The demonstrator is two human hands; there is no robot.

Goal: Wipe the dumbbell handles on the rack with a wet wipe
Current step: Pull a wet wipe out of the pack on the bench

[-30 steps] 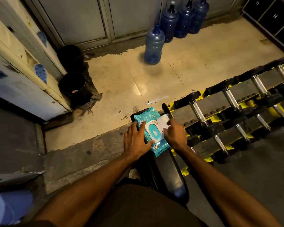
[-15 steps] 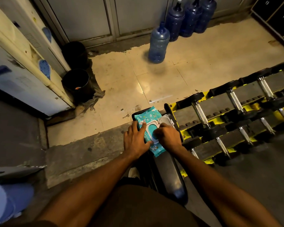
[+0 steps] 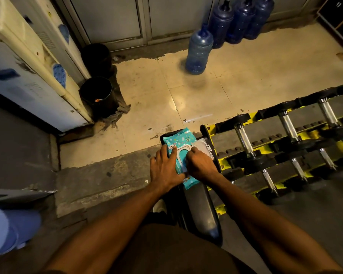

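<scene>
Okay, black bin (image 3: 96, 95) sits well left of and beyond the hands. Left hand (image 3: 164, 167) is flat, with straight fingers pressing down on the teal wet wipe pack (image 3: 178, 140). The pack lies on the far end of a black bench pad (image 3: 203, 206). Right hand (image 3: 201, 165) touches the left, knuckles up, fingers curled down at the pack's opening; can't tell if a wipe is pinched. White flip lid (image 3: 203, 145) is open just past the right knuckles. Right of the right hand is the yellow-and-grey rack (image 3: 224, 140); its chrome dumbbell handles (image 3: 244, 138) are apart from both hands
</scene>
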